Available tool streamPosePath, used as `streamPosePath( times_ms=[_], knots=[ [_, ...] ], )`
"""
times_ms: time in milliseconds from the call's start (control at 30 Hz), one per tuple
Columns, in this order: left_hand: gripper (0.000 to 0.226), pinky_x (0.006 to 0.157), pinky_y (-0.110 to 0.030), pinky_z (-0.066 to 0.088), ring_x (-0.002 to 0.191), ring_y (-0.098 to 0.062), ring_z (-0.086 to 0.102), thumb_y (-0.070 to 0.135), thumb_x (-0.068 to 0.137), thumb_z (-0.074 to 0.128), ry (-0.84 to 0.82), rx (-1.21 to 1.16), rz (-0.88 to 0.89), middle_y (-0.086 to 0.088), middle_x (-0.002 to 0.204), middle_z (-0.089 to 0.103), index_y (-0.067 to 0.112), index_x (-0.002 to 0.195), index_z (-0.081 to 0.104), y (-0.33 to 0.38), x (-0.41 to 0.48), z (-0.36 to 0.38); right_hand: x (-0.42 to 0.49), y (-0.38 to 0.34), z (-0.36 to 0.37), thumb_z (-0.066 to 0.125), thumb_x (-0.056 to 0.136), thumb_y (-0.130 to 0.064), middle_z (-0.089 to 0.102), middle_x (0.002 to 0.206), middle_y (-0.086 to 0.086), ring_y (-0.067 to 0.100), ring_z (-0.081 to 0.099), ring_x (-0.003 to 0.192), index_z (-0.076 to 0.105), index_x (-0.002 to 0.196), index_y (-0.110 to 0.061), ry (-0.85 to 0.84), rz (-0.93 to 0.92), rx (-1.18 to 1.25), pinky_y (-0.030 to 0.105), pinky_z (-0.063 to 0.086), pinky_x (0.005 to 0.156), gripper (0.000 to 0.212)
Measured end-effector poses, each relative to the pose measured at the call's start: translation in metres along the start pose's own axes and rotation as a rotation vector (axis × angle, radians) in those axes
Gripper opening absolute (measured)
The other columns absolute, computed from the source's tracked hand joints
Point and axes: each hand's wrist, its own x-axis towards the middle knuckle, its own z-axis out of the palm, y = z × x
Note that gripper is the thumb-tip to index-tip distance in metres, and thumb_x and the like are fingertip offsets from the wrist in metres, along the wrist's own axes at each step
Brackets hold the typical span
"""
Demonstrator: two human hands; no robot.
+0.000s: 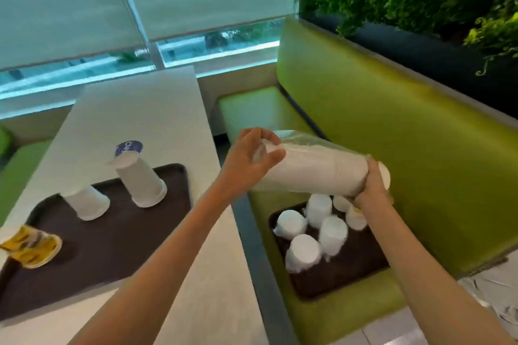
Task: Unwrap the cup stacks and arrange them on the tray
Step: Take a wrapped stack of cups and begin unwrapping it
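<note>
- While the long sleeve-wrapped stack of white disposable cups [314,171] hangs crosswise in the air above the seat, it is held at both ends. I take that as the way to keep it from sagging while the clear plastic is worked off.
- The left grip [249,159] has fingers and thumb curled over the narrow end and pinches the plastic there. That looks like the end where the sleeve will be opened.
- The right grip [372,185] is wrapped round the wide end, fingers closed on the stack. It probably steadies the stack against the pull from the other side.
- Just below sits the dark brown seat tray [350,269], resting on the green padded seat [260,109]. It carries a crowd of short white cup stacks [304,252], mouths down. I cannot tell whether these are wrapped. Working over this tray would let anything that slips land among its fellows.
- On the pale rectangular desk [140,115] lies the dark brown desk tray [112,246]. Two white cup stacks stand on it mouth-down and well apart, the taller desk stack [143,179] and the shorter desk stack [88,203].
- A round blue label [129,147] caps the taller one.
- A crumpled yellow wrapper [30,249] lies at that tray's near left corner, out of the way of the cups.
- Much of the desk tray is bare, so I judge the arranging is far from finished. The step in hand is the unwrapping.
</note>
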Motion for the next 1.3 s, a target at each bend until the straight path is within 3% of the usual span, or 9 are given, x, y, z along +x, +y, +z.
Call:
streamPosePath(
  times_ms=[67, 133, 267, 567, 667, 833, 1000, 1133, 1300],
  knots=[
    [0.03, 0.074, -0.012, 0.04, 0.08, 0.004, 0.05, 0.055, 0.067, 0.061, 0.082, 0.029, -0.05, -0.006, 0.104, 0.058, 0.041, 0.092, 0.054, -0.011, -0.031, -0.043, -0.052, 0.014, 0.029, 0.083, 0.048, -0.064, 0.025, 0.153, 0.012, 0.034, 0.041, 0.129, 0.014, 0.15, -0.017, 0.026, -0.099, -0.071, 0.056, 0.051, 0.09, 0.132],
    [0.038, 0.072, -0.011, 0.044, 0.082, -0.004, 0.053, 0.051, 0.069, 0.067, 0.102, -0.016, -0.112, -0.009, 0.115, 0.057, 0.039, 0.102, 0.053, -0.024, -0.061, -0.081, -0.092, 0.029, 0.053, 0.081, 0.061, -0.058, 0.023, 0.153, 0.013, 0.033, 0.036, 0.132, 0.007, 0.15, -0.013, -0.006, -0.214, -0.134, 0.049, 0.042, 0.104, 0.124],
    [0.049, 0.068, -0.005, 0.046, 0.103, -0.012, 0.051, 0.026, 0.087, 0.066, 0.042, -0.072, -0.278, -0.001, 0.127, 0.049, 0.027, 0.131, 0.043, -0.054, -0.122, -0.149, -0.174, 0.079, 0.091, 0.084, 0.069, -0.04, 0.039, 0.143, 0.01, 0.026, 0.048, 0.122, 0.022, 0.142, -0.012, -0.136, -0.452, -0.137, 0.034, 0.042, 0.099, 0.099],
    [0.058, 0.104, -0.034, 0.031, 0.125, -0.011, 0.038, 0.058, 0.089, 0.034, 0.066, -0.198, -0.518, 0.01, 0.129, 0.042, 0.03, 0.14, 0.036, -0.114, -0.206, -0.23, -0.311, 0.205, 0.144, 0.091, 0.06, -0.02, 0.044, 0.104, -0.009, -0.006, 0.051, 0.089, 0.03, 0.112, -0.014, -0.491, -1.062, -0.206, 0.013, 0.043, 0.083, 0.081],
    [0.069, 0.113, -0.041, 0.023, 0.138, -0.02, 0.031, 0.06, 0.089, 0.032, 0.162, -0.285, -0.553, 0.0, 0.148, 0.036, 0.023, 0.146, 0.031, -0.125, -0.22, -0.251, -0.345, 0.247, 0.158, 0.092, 0.056, -0.019, 0.043, 0.104, -0.012, -0.017, 0.048, 0.091, 0.032, 0.11, -0.013, -0.648, -1.211, -0.226, 0.003, 0.036, 0.082, 0.081],
    [0.063, 0.113, -0.034, 0.021, 0.141, -0.021, 0.029, 0.051, 0.096, 0.026, 0.343, -0.362, -0.545, -0.004, 0.153, 0.031, 0.018, 0.149, 0.027, -0.138, -0.231, -0.285, -0.375, 0.3, 0.188, 0.092, 0.055, -0.024, 0.044, 0.125, 0.01, 0.02, 0.05, 0.117, 0.033, 0.119, -0.019, -0.938, -1.298, -0.319, 0.02, 0.042, 0.099, 0.088],
    [0.086, 0.112, -0.043, 0.034, 0.129, -0.02, 0.047, 0.072, 0.073, 0.033, 0.508, -0.432, -0.581, -0.006, 0.139, 0.052, 0.018, 0.139, 0.044, -0.155, -0.231, -0.305, -0.377, 0.333, 0.204, 0.084, 0.056, -0.041, 0.038, 0.126, -0.001, -0.003, 0.042, 0.113, 0.031, 0.131, 0.0, -1.117, -1.364, -0.38, 0.032, 0.048, 0.093, 0.1],
    [0.091, 0.109, -0.04, 0.039, 0.122, -0.017, 0.054, 0.079, 0.064, 0.041, 0.618, -0.499, -0.617, -0.002, 0.127, 0.061, 0.021, 0.134, 0.05, -0.169, -0.229, -0.307, -0.37, 0.354, 0.21, 0.08, 0.057, -0.045, 0.04, 0.134, 0.009, 0.01, 0.045, 0.114, 0.03, 0.123, -0.02, -1.208, -1.376, -0.405, 0.035, 0.047, 0.092, 0.086],
    [0.083, 0.111, -0.044, 0.036, 0.125, -0.019, 0.049, 0.072, 0.074, 0.036, 0.685, -0.557, -0.664, -0.003, 0.133, 0.055, 0.022, 0.14, 0.043, -0.166, -0.232, -0.305, -0.361, 0.372, 0.215, 0.077, 0.063, -0.038, 0.041, 0.135, 0.025, 0.024, 0.044, 0.128, 0.03, 0.111, -0.016, -1.389, -1.355, -0.389, 0.035, 0.043, 0.1, 0.07]
  ],
)
